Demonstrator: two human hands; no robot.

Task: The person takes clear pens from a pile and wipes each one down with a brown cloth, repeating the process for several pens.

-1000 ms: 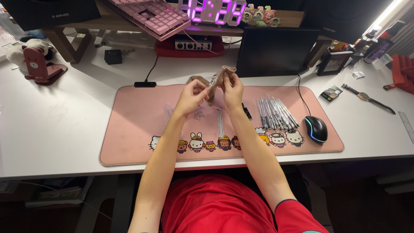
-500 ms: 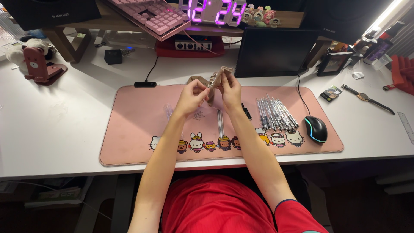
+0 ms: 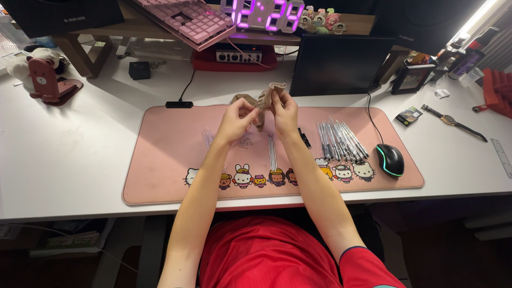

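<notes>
Both hands are raised over the back middle of a pink desk mat [image 3: 170, 160]. My left hand [image 3: 236, 120] and my right hand [image 3: 284, 111] pinch a small beige fabric pouch [image 3: 265, 100] between them. Its upper edge is gripped by my right hand, with the left hand on its left side. On the mat below lie a few thin clear pens [image 3: 272, 151]. A larger bundle of clear pens [image 3: 340, 141] lies to the right. What is inside the pouch is hidden.
A black mouse [image 3: 390, 159] sits at the mat's right end. Behind it stands a dark tablet screen [image 3: 340, 65]. A wristwatch [image 3: 452, 121], a picture frame [image 3: 409, 79], a pink keyboard [image 3: 192, 21], a glowing clock [image 3: 264, 12] and a bear-shaped phone stand [image 3: 47, 82] surround the mat.
My hands have shifted slightly on the pouch, still held at the same spot above the mat. Nothing else has moved.
</notes>
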